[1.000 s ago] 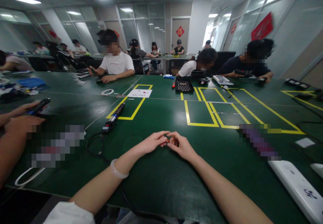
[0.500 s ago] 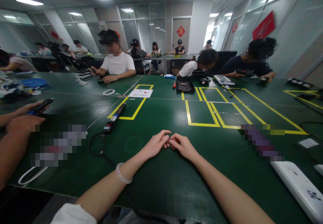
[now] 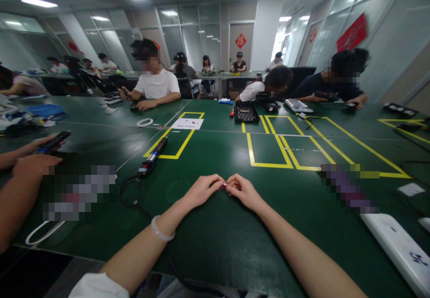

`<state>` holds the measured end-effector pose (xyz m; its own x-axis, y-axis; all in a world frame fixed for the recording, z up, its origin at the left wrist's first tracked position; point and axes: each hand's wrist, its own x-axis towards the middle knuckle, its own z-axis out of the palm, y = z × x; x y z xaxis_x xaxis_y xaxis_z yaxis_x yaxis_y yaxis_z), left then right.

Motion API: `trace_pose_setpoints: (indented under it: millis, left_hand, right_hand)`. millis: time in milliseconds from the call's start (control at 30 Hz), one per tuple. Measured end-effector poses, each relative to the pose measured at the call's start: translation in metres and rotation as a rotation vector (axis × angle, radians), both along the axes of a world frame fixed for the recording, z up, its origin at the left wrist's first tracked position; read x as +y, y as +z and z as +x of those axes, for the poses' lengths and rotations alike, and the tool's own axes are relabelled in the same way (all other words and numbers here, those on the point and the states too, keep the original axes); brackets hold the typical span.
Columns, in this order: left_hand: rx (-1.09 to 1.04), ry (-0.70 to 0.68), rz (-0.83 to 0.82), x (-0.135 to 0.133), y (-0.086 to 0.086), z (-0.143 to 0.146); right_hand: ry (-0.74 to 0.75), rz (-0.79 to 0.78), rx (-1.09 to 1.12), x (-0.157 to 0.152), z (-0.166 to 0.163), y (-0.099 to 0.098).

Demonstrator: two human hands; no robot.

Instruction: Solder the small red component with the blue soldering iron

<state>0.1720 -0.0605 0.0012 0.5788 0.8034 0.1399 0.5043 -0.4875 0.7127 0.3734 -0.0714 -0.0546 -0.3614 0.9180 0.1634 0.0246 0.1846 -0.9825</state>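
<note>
My left hand [image 3: 203,189] and my right hand [image 3: 242,190] meet fingertip to fingertip low over the green table [image 3: 215,235]. Both are pinched on a tiny red object [image 3: 225,185] held between them; it is too small to name. A pale bangle [image 3: 160,231] circles my left wrist. A black electric screwdriver [image 3: 152,157] with a coiled cable lies to the left of my hands, on a yellow taped rectangle.
A white power strip [image 3: 394,248] lies at the right front. A black screw tray [image 3: 245,113] and a white sheet [image 3: 187,123] sit further back. A neighbour's hands [image 3: 32,161] hold a dark tool at the left. Several people work along the far edge.
My fingertips shifted slightly around the small red object, staying pinched together. The view rose and fell a little. Nothing else moved.
</note>
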Motion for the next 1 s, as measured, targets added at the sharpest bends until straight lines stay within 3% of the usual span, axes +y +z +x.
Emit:
trace_pose_setpoints:
  millis: [100,233,300,367,467,533,767,1000]
  left_hand:
    - [0.098,0.154,0.148,0.022,0.003,-0.03]
    - [0.404,0.61,0.398,0.056,-0.001,-0.102]
    - [0.569,0.864,0.415,0.067,-0.004,-0.141]
    - [0.67,1.014,0.312,0.072,-0.006,-0.173]
    - [0.719,1.025,0.021,0.075,-0.007,-0.202]
    - [0.733,0.987,-0.076,0.078,-0.008,-0.212]
    - [0.813,0.893,-0.065,0.086,-0.008,-0.216]
    - [0.84,0.808,0.062,0.073,0.0,-0.166]
  right_hand:
    - [-0.017,-0.004,-0.022,0.001,0.0,-0.001]
    - [-0.011,-0.001,-0.048,0.001,-0.001,-0.002]
    - [-0.008,0.004,-0.054,0.0,-0.001,-0.002]
    - [-0.005,0.005,-0.057,0.0,-0.002,-0.001]
    - [0.0,-0.002,-0.06,0.0,-0.002,-0.001]
    - [0.003,-0.004,-0.063,0.0,-0.002,-0.001]
    - [0.006,0.005,-0.068,0.001,0.0,-0.003]
    - [-0.049,0.039,-0.119,0.0,-0.001,0.002]
